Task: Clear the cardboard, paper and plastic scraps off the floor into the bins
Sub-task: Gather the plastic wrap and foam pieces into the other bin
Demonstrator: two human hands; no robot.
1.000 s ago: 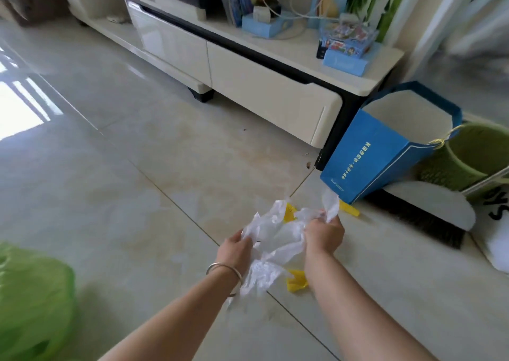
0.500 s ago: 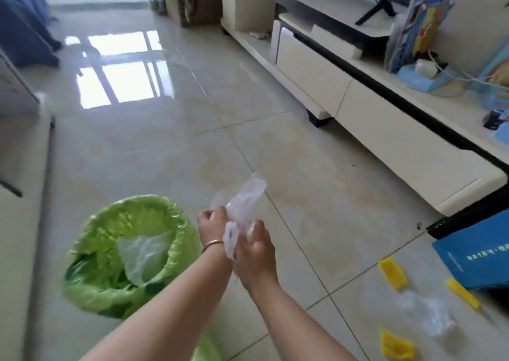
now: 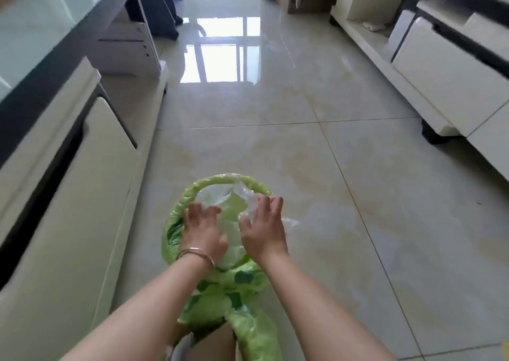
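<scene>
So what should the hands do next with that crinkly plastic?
Probably push it down and let go. Both hands, left and right, are spread over the green bin, and the plastic sits at its mouth, part trailing over the rim.

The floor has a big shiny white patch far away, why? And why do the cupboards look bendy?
Head view: the patch is window light reflecting off the glossy floor tiles; the wide-angle lens makes the cabinets lean and curve at the edges; the glass top on the left is smeared with blur; hands and green bin bag look fairly sharp.
</scene>
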